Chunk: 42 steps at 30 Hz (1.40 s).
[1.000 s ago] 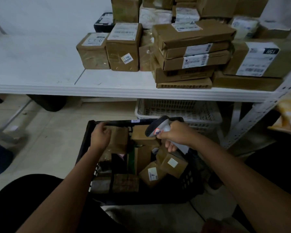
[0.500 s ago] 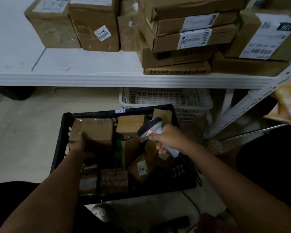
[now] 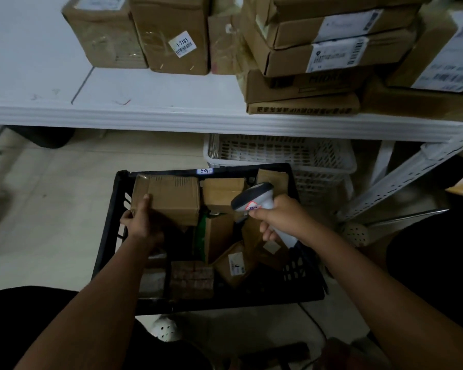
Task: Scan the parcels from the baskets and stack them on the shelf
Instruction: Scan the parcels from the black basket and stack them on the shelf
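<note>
Change: a second ago my left hand (image 3: 142, 225) was on a small parcel at the far-left corner of the black basket (image 3: 110, 222); now it has a large cardboard parcel (image 3: 169, 200) raised above the other boxes.
Left hand: thumb pressed on the parcel's upper face, fingers wrapped under its near-left edge, clamped on it.
Parcel: long axis runs left to right, the broad brown face turned up toward me, over the basket's far-left part.
Right hand (image 3: 281, 218): curled tight round the grip of the barcode scanner (image 3: 254, 200).
Scanner: grey head with a dark rim points left and slightly far, toward the held parcel; the handle slants down to the near right.
Basket: on the floor near me, small boxes tumbled inside, one small labelled box (image 3: 234, 264) near the middle.
White basket (image 3: 281, 153): just beyond the black one, under the shelf.
Shelf (image 3: 171, 118): white, far side, stacked flat cartons (image 3: 318, 57) on the right, upright boxes on the left.
</note>
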Motion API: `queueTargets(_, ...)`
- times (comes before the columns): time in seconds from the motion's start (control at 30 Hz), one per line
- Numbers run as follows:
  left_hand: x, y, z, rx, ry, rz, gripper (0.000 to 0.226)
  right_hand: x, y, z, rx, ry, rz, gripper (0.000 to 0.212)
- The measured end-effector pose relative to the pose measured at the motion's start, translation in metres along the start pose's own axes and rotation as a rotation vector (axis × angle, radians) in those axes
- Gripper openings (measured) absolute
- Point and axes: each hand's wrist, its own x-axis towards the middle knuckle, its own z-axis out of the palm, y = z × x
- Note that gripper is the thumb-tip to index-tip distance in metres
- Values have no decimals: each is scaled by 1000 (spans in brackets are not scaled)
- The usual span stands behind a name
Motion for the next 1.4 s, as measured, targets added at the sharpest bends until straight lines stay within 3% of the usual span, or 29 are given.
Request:
queueTargets(0.2, -26, 20, -27, -22, -264, -9, 88, -17, 1, -1, 135, 90, -78, 28)
queueTargets(0.43, -100, 34, -35, 2, -410, 206, 74, -46, -6, -5, 200, 261, -273, 28)
queueTargets(0.5, -128, 42, -30, 23, -414, 307, 84, -57, -12, -9, 205, 304, -357, 27)
queueTargets(0.6, -169, 66, -29, 73, -380, 510, 104, -73, -22, -18, 213, 376, -469, 28)
queueTargets(0.83, -239, 119, -29, 257, -229, 1090, 108, -108, -33, -35, 304, 484, -582, 27)
queueTargets(0.97, -242, 146, 2, 543, -84, 1550, 114, -117, -34, -47, 316, 497, -575, 27)
queueTargets(1.03, -237, 151, 19, 691, -67, 1682, 111, -119, -36, -54, 343, 496, -587, 25)
queueTargets(1.2, -210, 146, 39, 940, -167, 1690, 113, -120, -43, -65, 344, 527, -609, 25)
queueTargets(1.4, -207, 141, 43, 875, -319, 1537, 109, -112, -57, -63, 329, 517, -612, 29)
